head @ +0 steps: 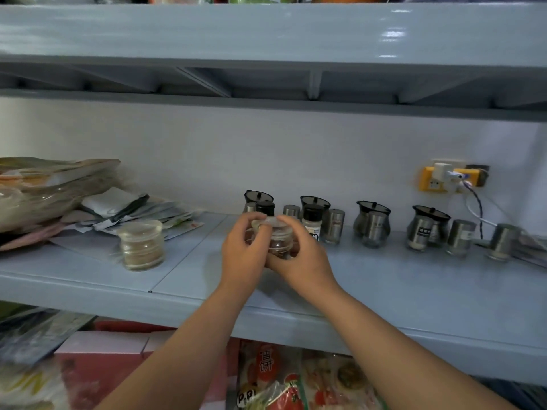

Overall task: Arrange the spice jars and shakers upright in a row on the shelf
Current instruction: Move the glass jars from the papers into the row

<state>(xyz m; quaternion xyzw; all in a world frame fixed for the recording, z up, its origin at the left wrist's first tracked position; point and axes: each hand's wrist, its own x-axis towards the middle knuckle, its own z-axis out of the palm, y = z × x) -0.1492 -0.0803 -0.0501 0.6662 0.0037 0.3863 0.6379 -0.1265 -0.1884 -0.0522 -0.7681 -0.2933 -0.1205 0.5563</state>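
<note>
Both my hands hold a small clear glass jar point(278, 242) with dark spice inside, upright, just above the grey-blue shelf point(384, 285). My left hand point(244, 254) wraps its left side with fingers on the lid; my right hand point(299, 255) cups its right side and base. A second clear glass jar point(141, 245) with tan powder stands alone to the left. Behind my hands, along the wall, stand several black-lidded glass pots point(372, 221), steel shakers point(334, 225) and a white bottle with a black cap point(312, 221), in a loose row running right.
A heap of bags and flat packets point(56, 196) fills the shelf's left end. A yellow socket adapter with a charger and cable point(444, 177) hangs on the wall at right. The shelf above point(266, 34) overhangs. Snack packs point(284, 380) lie on the lower shelf.
</note>
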